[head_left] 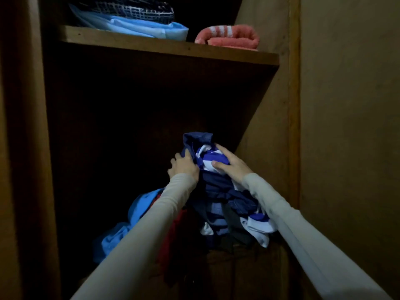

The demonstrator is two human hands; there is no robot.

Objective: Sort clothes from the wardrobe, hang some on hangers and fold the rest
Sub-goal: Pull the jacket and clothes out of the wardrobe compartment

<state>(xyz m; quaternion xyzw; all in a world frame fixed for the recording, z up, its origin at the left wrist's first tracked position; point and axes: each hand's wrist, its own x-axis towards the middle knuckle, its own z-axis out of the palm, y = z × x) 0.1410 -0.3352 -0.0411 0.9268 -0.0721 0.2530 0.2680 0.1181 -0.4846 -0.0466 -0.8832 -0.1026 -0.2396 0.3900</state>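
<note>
Dim wooden wardrobe (268, 131), both hands deep in a bundle of clothes (225, 200) at lower centre of the frame.

Head view: the left hand (184, 167) grips the bundle's dark navy side with fingers curled into the cloth, while the right hand (229, 164) presses on its blue-and-white striped top, fingers spread and bent over the fabric. Light blue garment (121, 230) and red cloth (171, 232) lie lower left under the left sleeve (138, 241). On the upper shelf (164, 47) sit a folded blue stack (149, 27) and a pink striped towel (229, 36).
</note>
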